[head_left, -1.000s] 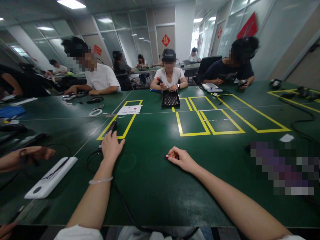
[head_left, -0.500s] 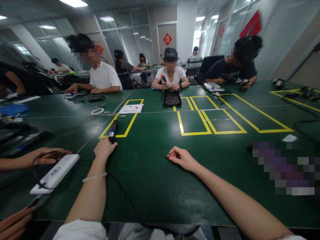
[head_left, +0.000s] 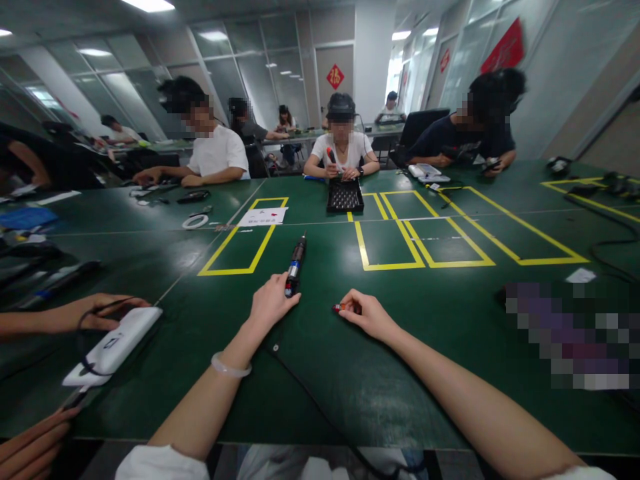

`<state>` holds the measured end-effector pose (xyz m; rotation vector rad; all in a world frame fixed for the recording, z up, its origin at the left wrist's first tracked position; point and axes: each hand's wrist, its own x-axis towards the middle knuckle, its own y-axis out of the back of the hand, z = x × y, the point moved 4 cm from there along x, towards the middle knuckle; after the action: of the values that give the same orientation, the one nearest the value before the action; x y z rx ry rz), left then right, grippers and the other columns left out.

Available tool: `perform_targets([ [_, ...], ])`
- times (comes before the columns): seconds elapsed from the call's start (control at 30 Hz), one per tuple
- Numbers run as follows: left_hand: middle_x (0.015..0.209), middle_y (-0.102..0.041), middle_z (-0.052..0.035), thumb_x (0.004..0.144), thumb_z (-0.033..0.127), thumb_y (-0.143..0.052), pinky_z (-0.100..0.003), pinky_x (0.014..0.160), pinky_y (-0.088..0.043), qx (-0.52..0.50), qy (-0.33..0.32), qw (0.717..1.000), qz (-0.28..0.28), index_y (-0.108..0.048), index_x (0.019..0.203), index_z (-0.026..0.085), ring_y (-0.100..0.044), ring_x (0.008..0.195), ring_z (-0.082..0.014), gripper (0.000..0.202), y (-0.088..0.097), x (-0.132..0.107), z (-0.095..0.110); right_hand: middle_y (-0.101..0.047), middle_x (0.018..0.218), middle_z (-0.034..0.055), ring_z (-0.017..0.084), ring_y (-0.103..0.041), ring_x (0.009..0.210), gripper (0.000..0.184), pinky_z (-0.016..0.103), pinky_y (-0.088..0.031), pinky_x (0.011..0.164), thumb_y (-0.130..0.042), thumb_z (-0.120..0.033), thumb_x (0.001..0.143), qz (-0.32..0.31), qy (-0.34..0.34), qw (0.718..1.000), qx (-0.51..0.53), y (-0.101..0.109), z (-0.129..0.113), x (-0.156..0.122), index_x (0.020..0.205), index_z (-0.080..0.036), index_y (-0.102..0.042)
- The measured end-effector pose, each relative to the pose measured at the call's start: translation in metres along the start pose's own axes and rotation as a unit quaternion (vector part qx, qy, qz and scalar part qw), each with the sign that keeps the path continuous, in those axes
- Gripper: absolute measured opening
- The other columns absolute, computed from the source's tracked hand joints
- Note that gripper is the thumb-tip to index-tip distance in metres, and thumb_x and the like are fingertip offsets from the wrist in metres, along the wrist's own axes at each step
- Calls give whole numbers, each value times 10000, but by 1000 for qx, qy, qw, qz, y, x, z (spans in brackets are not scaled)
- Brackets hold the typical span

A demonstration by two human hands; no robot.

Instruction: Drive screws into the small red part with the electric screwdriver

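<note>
Screwdriver [head_left: 296,261]: dark, with a silver-and-blue band, at the middle of the green desk [head_left: 360,380], thin tip toward the far side and slightly rightward; resting on the surface or lifted, cannot tell which.
Left hand [head_left: 273,303]: closed around the rear end of the screwdriver, pale bracelet [head_left: 231,368] at the wrist.
Right hand [head_left: 367,313]: fingers curled in, pinching a small red-and-orange piece [head_left: 338,308]; near the left hand, not touching it.
Black cable [head_left: 320,407]: trailing from beside the left hand to the near edge.
Yellow tape outlines [head_left: 395,267]: beyond both hands, with a white sheet [head_left: 263,217] over the far part of the leftmost.
Black tray [head_left: 345,209]: at the far side, in front of a co-worker [head_left: 357,148] in a white top, with a red-topped tool [head_left: 331,155] in hand.
White device [head_left: 131,333]: off to the left, under a neighbour's hand [head_left: 103,303], dark cord looped over it.
</note>
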<state>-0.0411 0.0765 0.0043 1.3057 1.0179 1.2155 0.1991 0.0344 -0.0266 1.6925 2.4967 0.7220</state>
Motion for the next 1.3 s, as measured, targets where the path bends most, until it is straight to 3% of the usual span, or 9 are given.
perform_targets([
  [0.17,1214,-549,-125,802,466,-566,-344,813,-473,-18,-99,995,10,-411,1328,196,-580,1036,-269,611,-4,-17,56,-562,690,-23,116,-519,612,129,220,-398,573,-615,-284,844,23,3,1000,-16,2,3,1,880,-169,-568],
  [0.33,1229,-538,-121,810,455,-562,-352,850,-460,-53,-150,987,-1,-395,1339,210,-564,1060,-264,606,-8,-31,81,-557,684,-28,119,-516,609,92,221,-392,582,-620,-240,834,29,3,998,-56,0,5,1,852,-180,-553],
  [0.5,1252,-516,-120,816,419,-553,-364,881,-452,-73,-182,981,-4,-369,1365,227,-554,1064,-256,610,-8,-38,90,-530,647,-45,122,-495,602,134,220,-363,581,-660,-180,784,16,2,992,-127,-4,6,2,800,-194,-527],
  [0.67,1233,-519,-132,822,419,-532,-380,870,-458,-66,-187,980,-12,-366,1368,207,-557,1037,-264,608,-5,-39,92,-510,650,-58,118,-486,584,132,213,-368,572,-610,-184,820,2,21,995,-96,-5,4,1,910,-205,-516],
  [0.87,1228,-517,-125,826,415,-530,-377,868,-447,-61,-179,982,-7,-354,1375,213,-555,1030,-261,611,-4,-41,93,-569,733,-12,133,-530,646,15,232,-406,621,-564,-176,853,-17,62,993,-97,-5,-3,-1,853,-191,-563],
  [1.0,1193,-524,-121,843,483,-510,-368,834,-446,-45,-175,984,7,-372,1360,206,-562,989,-255,602,-5,-41,97,-608,815,24,163,-555,742,93,267,-427,701,-495,-158,897,-18,80,985,-149,-3,-8,-3,865,-194,-575],
  [1.17,1162,-517,-114,859,441,-507,-352,797,-454,-31,-159,987,13,-355,1372,207,-557,972,-246,583,-6,-37,98,-631,921,56,193,-562,848,112,310,-438,787,-479,-178,920,-39,99,978,-179,-4,-16,-7,955,-200,-583],
  [1.3,1184,-487,-113,882,435,-477,-333,785,-466,-42,-152,987,1,-311,1400,231,-539,1007,-238,581,-7,-35,95,-635,984,65,199,-566,869,226,322,-443,802,-509,-204,913,-38,95,980,-171,-4,-17,-8,1136,-207,-548],
])
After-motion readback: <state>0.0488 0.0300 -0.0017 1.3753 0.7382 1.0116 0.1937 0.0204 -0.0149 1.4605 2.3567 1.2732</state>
